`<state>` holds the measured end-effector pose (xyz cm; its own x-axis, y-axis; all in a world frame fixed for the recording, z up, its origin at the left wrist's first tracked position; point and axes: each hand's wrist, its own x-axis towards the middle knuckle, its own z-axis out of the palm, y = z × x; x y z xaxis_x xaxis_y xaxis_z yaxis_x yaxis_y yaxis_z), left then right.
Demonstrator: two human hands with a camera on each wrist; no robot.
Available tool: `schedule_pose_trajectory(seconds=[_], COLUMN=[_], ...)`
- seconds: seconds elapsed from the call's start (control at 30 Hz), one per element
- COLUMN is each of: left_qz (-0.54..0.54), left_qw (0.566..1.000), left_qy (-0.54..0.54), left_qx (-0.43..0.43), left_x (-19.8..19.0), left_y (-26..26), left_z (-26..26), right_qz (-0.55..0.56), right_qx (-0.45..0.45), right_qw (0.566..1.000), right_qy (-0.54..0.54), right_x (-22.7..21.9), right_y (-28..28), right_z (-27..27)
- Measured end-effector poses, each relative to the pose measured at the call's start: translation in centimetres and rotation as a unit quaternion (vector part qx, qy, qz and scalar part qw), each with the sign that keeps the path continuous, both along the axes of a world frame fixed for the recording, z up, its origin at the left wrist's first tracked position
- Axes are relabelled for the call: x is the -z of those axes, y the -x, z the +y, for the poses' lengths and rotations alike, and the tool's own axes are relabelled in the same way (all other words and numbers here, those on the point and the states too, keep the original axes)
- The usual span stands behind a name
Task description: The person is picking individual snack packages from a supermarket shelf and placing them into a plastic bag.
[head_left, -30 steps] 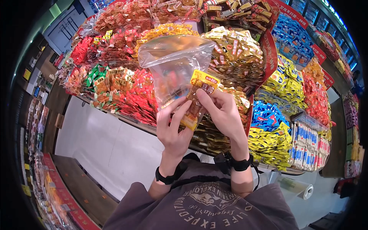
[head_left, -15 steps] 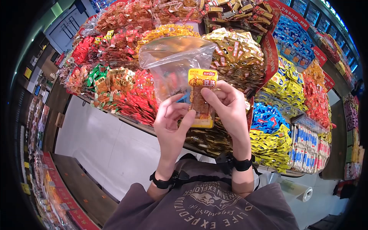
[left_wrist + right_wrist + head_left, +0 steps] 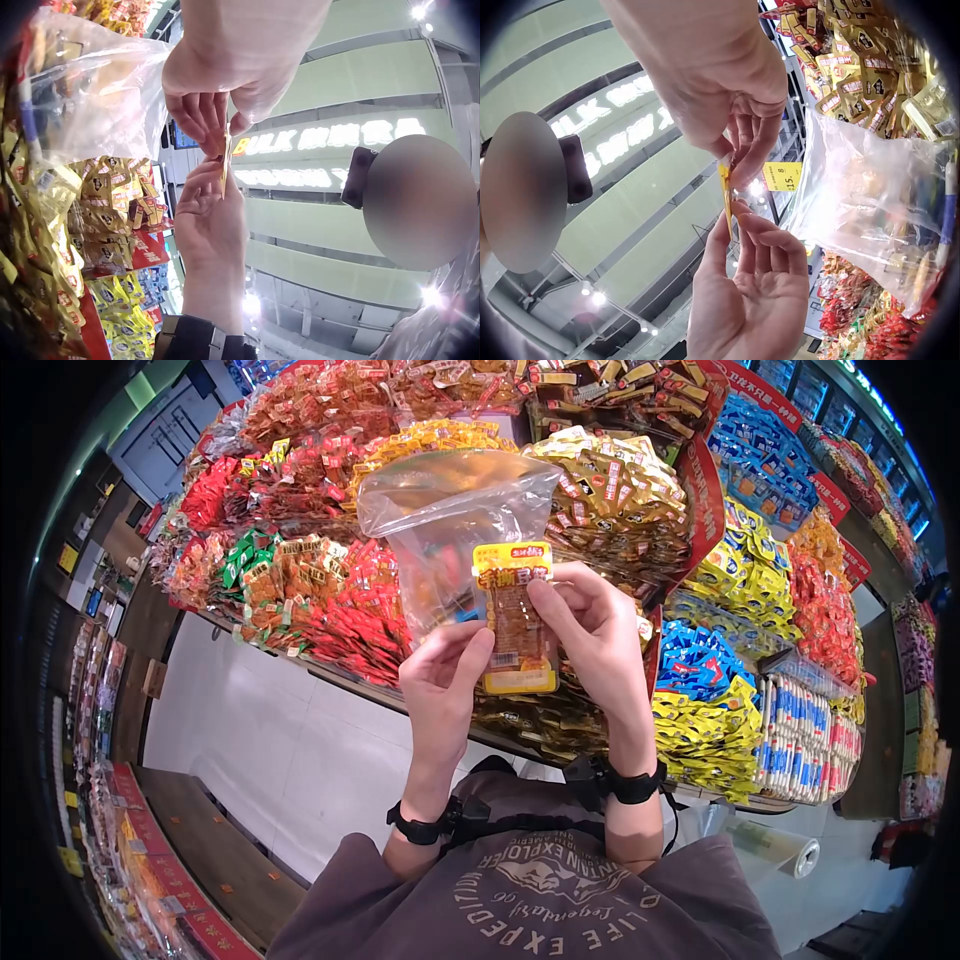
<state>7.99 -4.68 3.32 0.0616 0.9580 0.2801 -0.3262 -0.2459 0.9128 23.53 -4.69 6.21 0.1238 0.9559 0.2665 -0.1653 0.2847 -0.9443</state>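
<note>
In the head view a flat yellow-and-brown snack packet (image 3: 516, 622) stands upright, its printed front with a clear window turned to the head camera. My right hand (image 3: 597, 645) pinches its upper right edge, thumb on the front and fingers behind. At the lower left edge, my left hand (image 3: 440, 675) pinches it between thumb and fingers. Both wrist views show the packet (image 3: 726, 187) edge-on between the two hands. Just beyond it is a clear plastic bag (image 3: 455, 490) with several packets inside, upright on the snack display.
Heaps of wrapped snacks surround the bag: red packets (image 3: 365, 625), gold packets (image 3: 615, 485), yellow packets (image 3: 705, 735) and blue packets (image 3: 695, 665). Red printed dividers (image 3: 705, 510) separate some. A yellow price tag (image 3: 782, 177) shows in the right wrist view. A plastic roll (image 3: 790, 850) lies low at right.
The packet has turned from tilted to upright, front toward the head camera, then moved slightly left. My left fingers came off its front, loosened, and now pinch its left edge. The right hand keeps its pinch.
</note>
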Motion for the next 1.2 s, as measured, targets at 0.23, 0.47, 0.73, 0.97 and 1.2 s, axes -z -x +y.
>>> schedule_pose_trajectory(seconds=[0.23, 0.47, 0.73, 0.97, 1.2], left_qz=[0.022, 0.032, 0.004, 0.01, 0.003], left_qw=[1.0, 0.998, 0.999, 0.999, 1.0], left_qy=[0.002, -0.037, -0.016, -0.008, 0.01], left_qx=[0.006, -0.037, -0.048, -0.032, -0.021], left_x=[0.2, 0.3, -0.2, -0.2, -0.3], left_y=[0.3, 0.8, 0.8, 0.8, 0.8], left_z=[0.2, 0.1, -0.3, -0.2, -0.4], right_qz=[-0.018, -0.042, -0.018, 0.001, 0.0], right_qx=[-0.009, -0.005, -0.024, -0.027, -0.033], right_qw=[1.0, 0.999, 0.999, 1.0, 0.999], right_qy=[0.008, -0.017, -0.012, -0.016, -0.014], right_x=[0.3, 1.0, 0.8, 0.1, 0.1], right_y=[0.3, 0.2, 0.6, 0.5, 0.6], right_z=[0.0, 0.5, 0.3, 0.2, 0.3])
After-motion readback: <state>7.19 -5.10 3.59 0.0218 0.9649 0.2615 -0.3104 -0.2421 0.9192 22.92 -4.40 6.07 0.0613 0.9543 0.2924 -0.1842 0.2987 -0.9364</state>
